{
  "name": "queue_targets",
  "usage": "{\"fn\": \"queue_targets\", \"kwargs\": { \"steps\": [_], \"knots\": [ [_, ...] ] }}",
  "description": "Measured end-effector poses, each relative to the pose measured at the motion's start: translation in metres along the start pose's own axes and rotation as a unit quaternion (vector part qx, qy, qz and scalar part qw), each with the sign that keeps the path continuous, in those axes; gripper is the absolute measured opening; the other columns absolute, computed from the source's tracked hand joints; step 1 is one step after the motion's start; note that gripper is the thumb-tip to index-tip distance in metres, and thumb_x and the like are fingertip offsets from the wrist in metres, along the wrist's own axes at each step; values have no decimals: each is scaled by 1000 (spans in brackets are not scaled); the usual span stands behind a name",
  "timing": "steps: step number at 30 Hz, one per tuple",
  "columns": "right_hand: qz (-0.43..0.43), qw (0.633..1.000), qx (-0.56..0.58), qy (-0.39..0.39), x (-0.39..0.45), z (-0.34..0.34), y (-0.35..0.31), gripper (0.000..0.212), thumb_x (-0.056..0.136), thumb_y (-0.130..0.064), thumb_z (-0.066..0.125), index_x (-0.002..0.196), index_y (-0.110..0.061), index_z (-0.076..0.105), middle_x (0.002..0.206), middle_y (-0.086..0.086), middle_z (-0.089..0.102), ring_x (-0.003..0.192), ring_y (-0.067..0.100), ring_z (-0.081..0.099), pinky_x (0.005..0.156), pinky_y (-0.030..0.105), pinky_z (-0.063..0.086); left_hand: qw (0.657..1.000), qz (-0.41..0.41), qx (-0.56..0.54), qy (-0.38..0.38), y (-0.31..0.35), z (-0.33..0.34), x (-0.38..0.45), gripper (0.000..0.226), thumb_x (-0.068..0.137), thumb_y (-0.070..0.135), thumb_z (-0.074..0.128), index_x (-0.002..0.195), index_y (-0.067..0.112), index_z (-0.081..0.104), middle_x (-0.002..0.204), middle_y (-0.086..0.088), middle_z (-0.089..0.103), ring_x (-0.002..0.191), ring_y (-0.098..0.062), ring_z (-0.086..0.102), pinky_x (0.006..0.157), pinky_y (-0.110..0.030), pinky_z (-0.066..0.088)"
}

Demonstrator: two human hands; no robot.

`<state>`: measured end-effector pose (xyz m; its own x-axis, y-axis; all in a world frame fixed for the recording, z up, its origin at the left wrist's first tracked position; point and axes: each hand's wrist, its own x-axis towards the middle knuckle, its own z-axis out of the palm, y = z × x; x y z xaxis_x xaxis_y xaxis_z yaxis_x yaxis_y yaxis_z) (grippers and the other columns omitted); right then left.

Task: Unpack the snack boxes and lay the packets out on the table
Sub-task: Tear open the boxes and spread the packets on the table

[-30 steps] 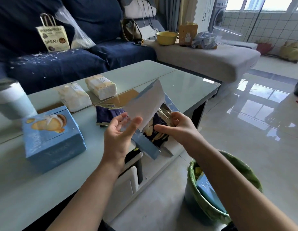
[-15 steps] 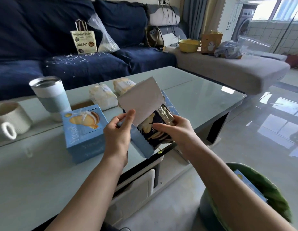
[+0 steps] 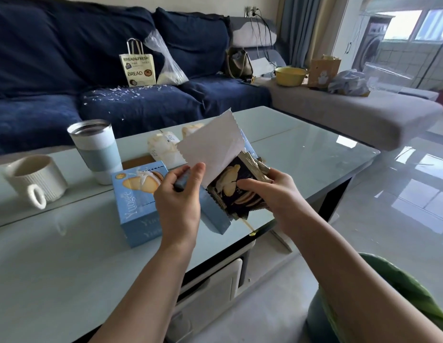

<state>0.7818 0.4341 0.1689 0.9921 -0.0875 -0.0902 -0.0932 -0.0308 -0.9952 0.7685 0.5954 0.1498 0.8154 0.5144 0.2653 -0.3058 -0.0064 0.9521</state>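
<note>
Here the opened snack box (image 3: 216,219) is held in the air just above the table's near edge, tilted so its long axis runs from lower left up to upper right, its open mouth facing up and toward the right hand. It is pale blue card with a white inside; its torn flap (image 3: 211,147), zigzag-edged, stands up and leans back toward the sofa. The left hand (image 3: 178,196) grips the box at its left side, thumb curled against the base of the flap. The right hand (image 3: 270,191) has its fingers curled round the dark navy packets (image 3: 236,188) in the mouth, forefinger laid across the top one, which bears a picture of cream-filled biscuits; gold foil ends fan out at the upper right.

A second box (image 3: 137,201), closed and of the same blue, lies flat on the table (image 3: 302,154) just left of the held one. Behind it stand a tumbler (image 3: 96,149) and a ribbed white mug (image 3: 36,180) toward the left edge, and two pale wrapped packets (image 3: 163,147) lie farther back.
</note>
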Motion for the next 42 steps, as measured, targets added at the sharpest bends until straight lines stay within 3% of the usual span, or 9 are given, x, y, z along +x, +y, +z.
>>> {"fn": "queue_targets", "kwargs": {
  "steps": [8,12,17,22,26,31,36,39,42],
  "knots": [
    [77,996,40,-26,9,-3,-4,28,76,-11,78,102,-13,67,86,8,72,77,20,70,70,32,56,994,21,26,106,12,-25,27,15,87,35,70,81,22,68,75,16,63,67,9,57,65,-4,40],
    [135,990,-26,-26,13,-3,20,24,74,-8,79,93,3,69,84,22,71,73,32,70,73,39,59,993,30,18,109,19,-32,30,14,87,34,71,75,34,63,71,17,62,64,10,54,68,-8,41],
    [167,976,-139,-17,21,12,42,38,60,-20,83,85,5,69,67,14,65,61,27,64,64,37,54,992,41,13,121,18,-36,38,15,86,35,71,84,21,68,72,16,62,64,7,53,71,-15,42],
    [133,958,-251,-39,31,50,38,31,64,-30,78,77,-15,55,74,4,54,69,21,54,60,27,39,992,25,-9,127,16,-35,42,26,86,37,71,92,11,71,63,17,55,59,5,49,69,-19,42],
    [102,946,-306,-43,35,71,36,32,68,-36,70,73,-15,46,79,4,51,102,30,49,70,30,37,992,10,-21,124,15,-34,45,27,86,38,71,93,11,70,63,17,54,59,5,48,70,-20,41],
    [54,924,-374,-49,36,62,32,42,73,-48,74,78,-12,53,99,7,54,108,30,47,77,34,39,993,13,-15,114,16,-33,45,28,87,36,70,94,9,71,63,16,53,58,4,48,69,-19,40],
    [2,961,-277,-12,33,45,26,56,78,-46,76,96,6,65,88,22,66,76,27,61,71,34,49,994,1,-19,111,14,-31,44,31,87,38,70,93,7,70,55,18,51,56,2,46,68,-22,39],
    [-24,966,-255,29,30,35,18,40,89,-26,66,111,7,65,107,20,70,95,32,66,86,39,53,994,-24,-17,106,15,-29,40,27,87,40,68,85,13,68,47,21,49,53,1,43,63,-20,36],
    [-59,980,-186,46,22,24,0,30,95,-20,54,119,-6,64,112,9,70,94,18,62,79,26,48,992,-81,-41,84,15,-29,37,44,80,52,69,67,12,57,59,4,42,63,-14,39,62,-33,32]
  ]
}}
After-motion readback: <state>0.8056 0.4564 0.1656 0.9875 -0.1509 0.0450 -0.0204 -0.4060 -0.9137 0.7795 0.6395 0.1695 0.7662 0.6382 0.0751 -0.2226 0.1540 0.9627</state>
